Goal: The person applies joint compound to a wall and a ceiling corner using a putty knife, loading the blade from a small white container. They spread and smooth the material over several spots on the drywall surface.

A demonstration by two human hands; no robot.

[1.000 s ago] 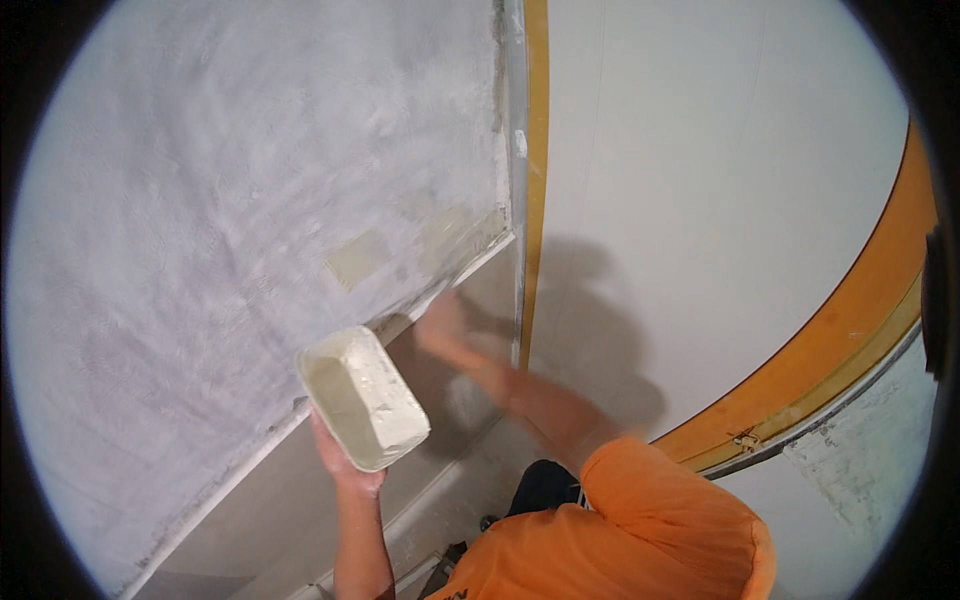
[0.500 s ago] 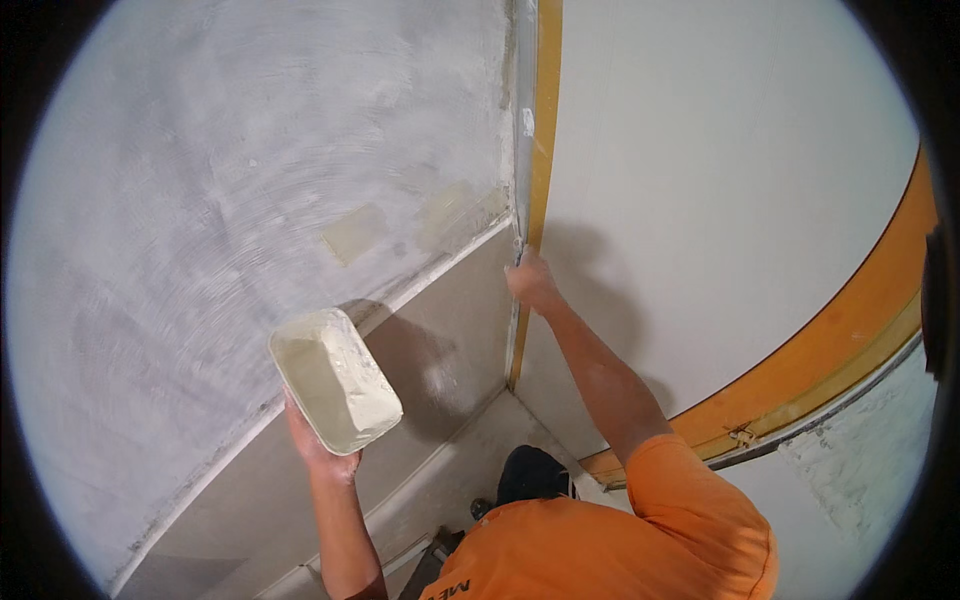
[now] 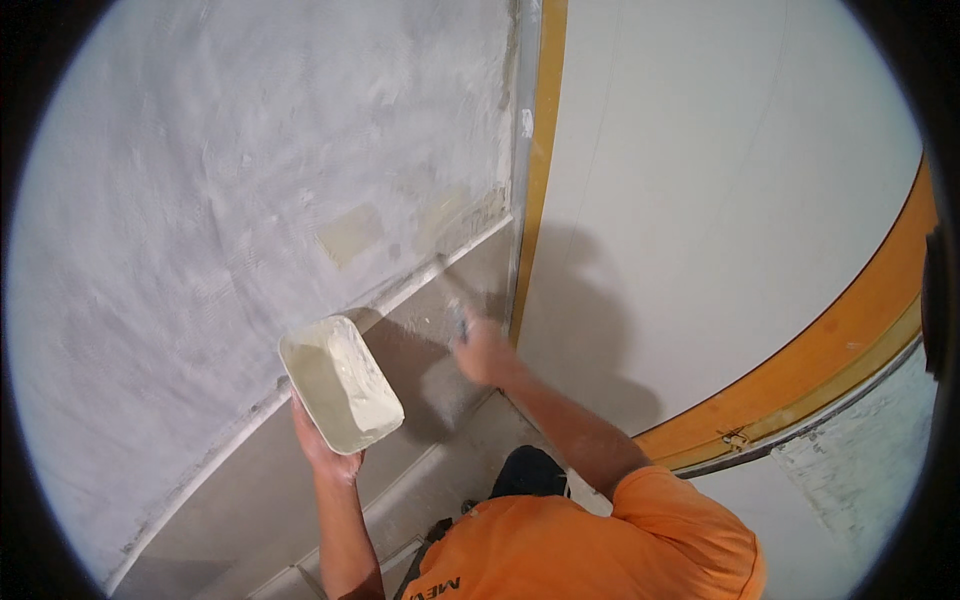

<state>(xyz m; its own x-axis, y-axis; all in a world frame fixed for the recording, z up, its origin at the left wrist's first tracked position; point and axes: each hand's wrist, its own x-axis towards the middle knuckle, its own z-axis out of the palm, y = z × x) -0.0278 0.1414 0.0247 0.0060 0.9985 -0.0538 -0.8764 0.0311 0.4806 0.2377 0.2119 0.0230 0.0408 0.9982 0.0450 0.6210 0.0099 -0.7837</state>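
Note:
My left hand (image 3: 325, 440) is wrapped round the underside and near side of a cream rectangular plastic tub (image 3: 318, 395). White filler (image 3: 362, 385) coats the tub's right inner side, and the tub is tilted so its inside shows. My right hand (image 3: 485, 348) is closed round a tool (image 3: 463, 325) that looks like a putty knife; motion smears its blade. The tool is up and right of the tub, in front of the lower beige wall panel (image 3: 415, 300), close below the white ledge. Whether the blade touches the wall I cannot tell.
A grey-white plastered wall (image 3: 220, 170) fills the left, with a white ledge (image 3: 390, 298) along its lower edge. On the right stands a white door panel (image 3: 720, 180) beside a yellow-orange strip (image 3: 544, 120). An orange band (image 3: 800, 360) curves along the door's far edge.
My right hand with the tool has moved left and down, away from the yellow-orange strip to the beige panel nearer the tub. The tub has barely shifted.

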